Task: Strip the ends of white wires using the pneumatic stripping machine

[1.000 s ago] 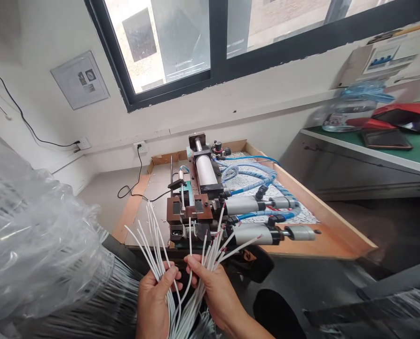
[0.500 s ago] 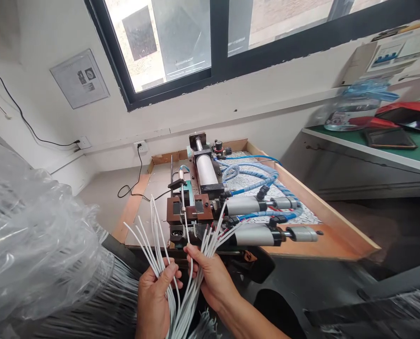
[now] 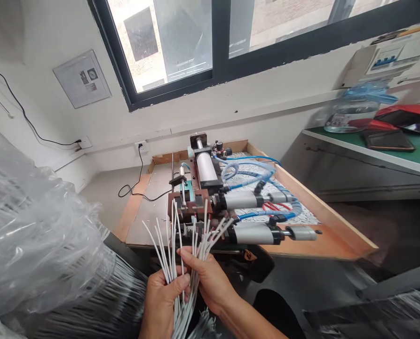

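Note:
My left hand (image 3: 167,294) is closed round a bunch of white cables (image 3: 163,254), whose loose ends fan upward. Close against it, my right hand (image 3: 211,280) grips a second bunch of white cables (image 3: 204,240), some with reddish tips. The thumb and forefinger of that hand are at a single cable between the two bunches. Just beyond the cable ends stands a pneumatic machine with a brown jaw block (image 3: 204,200) and silver cylinders (image 3: 254,234). Cable tips overlap the block in view; whether any touches it, I cannot tell. The lower cables run down between my wrists.
A wood-edged tray (image 3: 319,197) under the machine holds many small white offcuts. Blue air hoses (image 3: 266,176) loop at its right. Plastic-wrapped cable bundles (image 3: 47,245) crowd the left side. A green-topped table (image 3: 389,141) at the right bears a bottle (image 3: 352,110) and a dark phone-like slab (image 3: 388,140).
My left hand has moved right and meets my right hand. The single cable that reached into the jaw block has come back out of it. My right hand has shifted slightly left.

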Available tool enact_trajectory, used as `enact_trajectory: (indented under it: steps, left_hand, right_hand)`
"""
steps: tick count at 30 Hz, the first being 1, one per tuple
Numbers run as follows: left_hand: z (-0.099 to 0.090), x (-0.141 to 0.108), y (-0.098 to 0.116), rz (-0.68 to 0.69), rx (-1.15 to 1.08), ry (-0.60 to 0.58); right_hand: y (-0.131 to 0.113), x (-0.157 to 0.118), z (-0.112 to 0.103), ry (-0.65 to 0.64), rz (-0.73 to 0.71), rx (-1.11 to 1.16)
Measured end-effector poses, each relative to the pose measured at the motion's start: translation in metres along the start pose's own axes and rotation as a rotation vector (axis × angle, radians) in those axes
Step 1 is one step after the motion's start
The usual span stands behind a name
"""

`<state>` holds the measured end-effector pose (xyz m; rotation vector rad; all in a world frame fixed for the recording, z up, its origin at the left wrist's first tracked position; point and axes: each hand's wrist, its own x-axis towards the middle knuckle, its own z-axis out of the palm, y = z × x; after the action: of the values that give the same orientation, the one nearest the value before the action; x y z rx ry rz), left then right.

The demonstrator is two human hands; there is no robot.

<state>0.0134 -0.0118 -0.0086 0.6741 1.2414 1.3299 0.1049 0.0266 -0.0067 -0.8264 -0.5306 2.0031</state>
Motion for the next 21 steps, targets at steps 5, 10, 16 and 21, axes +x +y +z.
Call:
enact_trajectory:
  steps: [5, 10, 16, 21]
  left_hand:
    - [-0.006, -0.002, -0.002, 0.005, -0.047, 0.146]
    - [-0.01, -0.005, -0.002, 0.002, -0.096, 0.17]
    - [-0.009, -0.007, -0.004, 0.03, -0.089, 0.132]
    - [-0.013, -0.009, -0.004, 0.106, -0.081, 0.105]
  right_hand:
    - [0.014, -0.009, -0.013, 0.143, -0.257, -0.091]
    - [0.021, -0.016, -0.023, 0.167, -0.263, -0.194]
    - [0.016, -0.013, -0.018, 0.147, -0.23, -0.163]
    - [0.019, -0.009, -0.023, 0.15, -0.233, -0.2]
